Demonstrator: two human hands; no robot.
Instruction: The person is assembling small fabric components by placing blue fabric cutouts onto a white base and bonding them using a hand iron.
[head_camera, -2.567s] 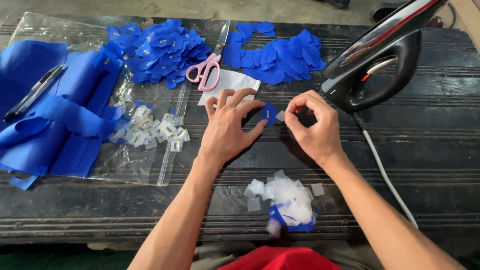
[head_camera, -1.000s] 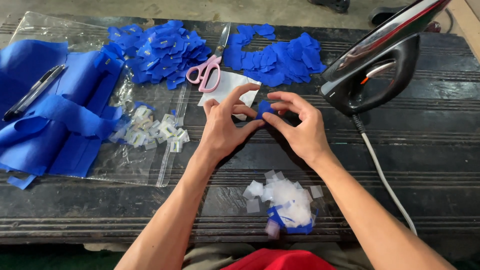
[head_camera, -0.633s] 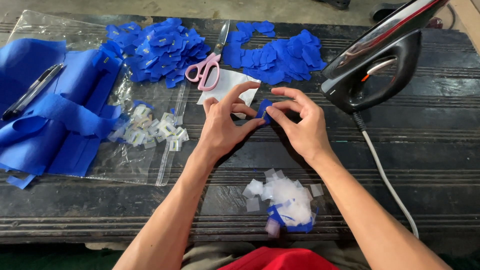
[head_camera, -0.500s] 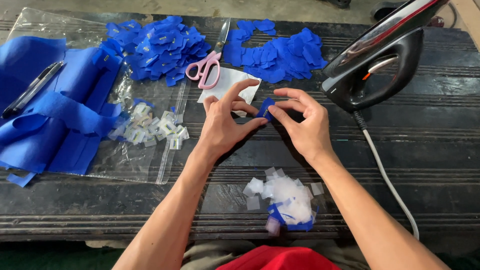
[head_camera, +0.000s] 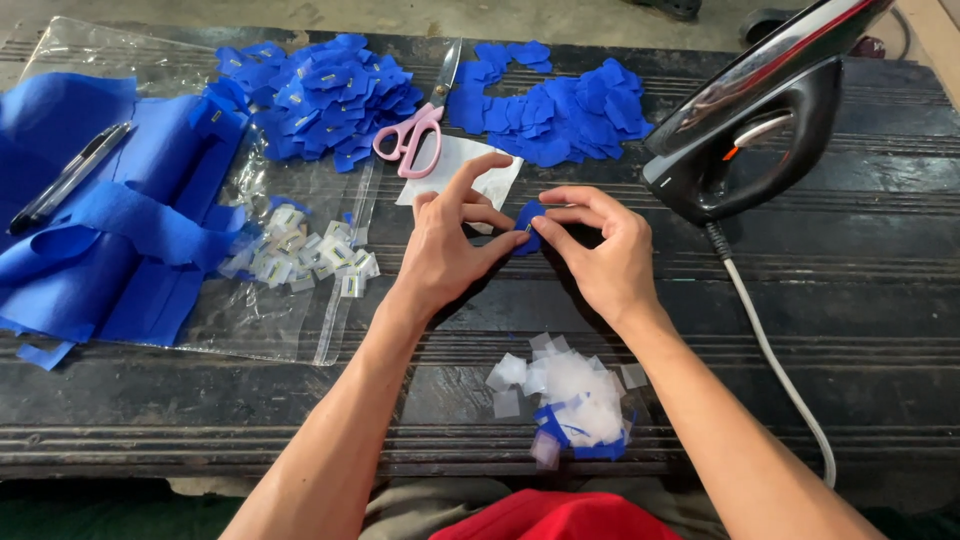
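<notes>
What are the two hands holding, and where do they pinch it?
A small blue fabric piece, pinched between left hand and right hand fingertips at its edges.

clear plastic bag (head_camera: 300, 330) | left, flat (under blue fabric (head_camera: 110, 240))

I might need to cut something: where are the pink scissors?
In the head view, the pink scissors lie at the table's far side, between two blue fabric piles, above the white paper.

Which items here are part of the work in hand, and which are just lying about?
In use: small blue fabric piece, pinched between left hand and right hand.

Lying about: pink scissors, iron, blue cutout piles, white scraps, pen.
</notes>
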